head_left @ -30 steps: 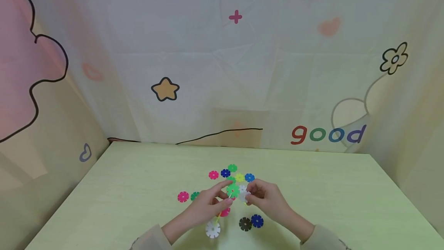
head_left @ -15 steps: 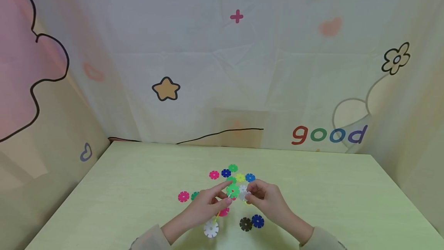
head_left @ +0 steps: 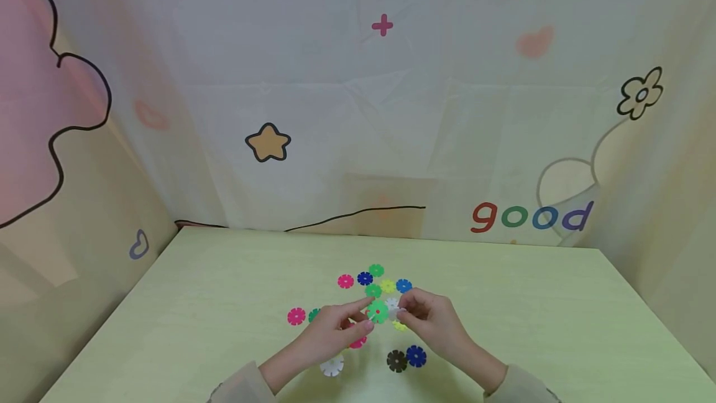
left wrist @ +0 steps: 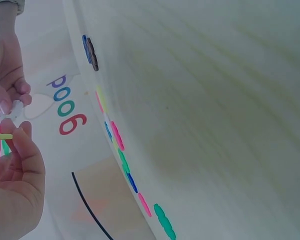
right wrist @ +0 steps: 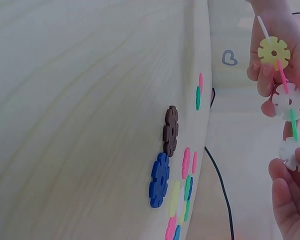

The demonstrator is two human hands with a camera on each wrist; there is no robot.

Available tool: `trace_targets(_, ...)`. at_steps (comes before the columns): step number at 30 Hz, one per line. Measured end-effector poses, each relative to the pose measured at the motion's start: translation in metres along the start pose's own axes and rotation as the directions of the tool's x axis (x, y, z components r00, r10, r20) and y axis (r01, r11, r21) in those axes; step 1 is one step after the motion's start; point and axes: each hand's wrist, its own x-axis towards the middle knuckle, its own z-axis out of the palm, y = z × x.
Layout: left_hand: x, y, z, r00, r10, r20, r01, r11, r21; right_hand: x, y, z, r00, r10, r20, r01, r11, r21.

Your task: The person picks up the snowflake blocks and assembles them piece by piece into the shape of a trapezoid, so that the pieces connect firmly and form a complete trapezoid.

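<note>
Item: chain of slotted plastic discs (right wrist: 283, 76), held up above the worktop (head_left: 503, 303) between the two hands. Members, as the right wrist view gives them: white at the far end, yellow, pink, white, then green disc (head_left: 383, 312).

Left hand (head_left: 334, 329): thumb and fingers pinching the chain near its middle, the index stretched alongside the green disc.

Right hand (head_left: 435, 319): thumb and fingertips clamped on a white disc (right wrist: 288, 151), which meets the green disc's edge (how deeply the slots are seated, the views do not show). The hands stand close, not touching in the head view.

Step in hand, by judgement: adding the white disc to the chain. The move seems to call for notch facing notch, the two discs crosswise, and a firm push while the left hand steadies the green disc.

Stock on the worktop: brown disc (head_left: 396, 361) and dark blue disc (head_left: 416, 356), side by side at right front; further loose discs clustered beyond the hands; pink disc (head_left: 296, 316) at the left.

Edges and room: back edge against a printed curtain (head_left: 313, 79), well beyond the cluster; broad bare surface to either side; near edge out of frame.
</note>
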Motion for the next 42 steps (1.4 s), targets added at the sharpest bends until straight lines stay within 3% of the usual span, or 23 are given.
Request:
trace_targets(9,0.002,-0.001,-0.001,0.999,-0.012,0.034,0.013,1.000,-0.014,-0.004,-0.005,0.001,0.996,-0.081,-0.027,0.078,0.992,-0.104)
trace_targets(13,0.001,0.000,-0.001,0.999,-0.012,0.046,0.014,0.999,-0.038,-0.008,-0.007,0.003,0.985,-0.160,-0.061,0.148,0.975,-0.167)
trace_targets(17,0.000,0.004,-0.002,0.999,0.007,0.050,-0.006,0.999,-0.034,-0.011,-0.008,0.005,0.955,-0.282,-0.096,0.259,0.945,-0.200)
trace_targets(21,-0.002,0.009,-0.003,0.998,0.026,0.051,-0.024,0.999,-0.031,-0.014,-0.006,0.007,0.907,-0.398,-0.140,0.363,0.905,-0.221)
trace_targets(26,-0.003,0.013,-0.002,0.998,0.028,0.062,-0.025,0.999,-0.045,-0.015,-0.003,0.009,0.860,-0.476,-0.185,0.440,0.874,-0.204)
trace_targets(29,-0.004,0.015,-0.002,0.997,0.031,0.075,-0.028,0.999,-0.041,-0.016,-0.003,0.010,0.862,-0.472,-0.187,0.439,0.878,-0.191)
trace_targets(36,-0.004,0.013,-0.001,0.991,0.040,0.129,-0.040,0.999,0.000,-0.014,-0.008,0.004,0.918,-0.387,-0.084,0.361,0.906,-0.223)
trace_targets(39,-0.002,0.012,0.002,0.988,0.030,0.153,-0.024,0.999,-0.042,-0.012,-0.010,0.002,0.908,-0.415,-0.054,0.394,0.890,-0.229)
trace_targets(42,0.001,0.010,0.005,0.985,0.025,0.173,-0.009,0.996,-0.094,-0.011,-0.010,0.003,0.882,-0.470,-0.044,0.450,0.864,-0.225)
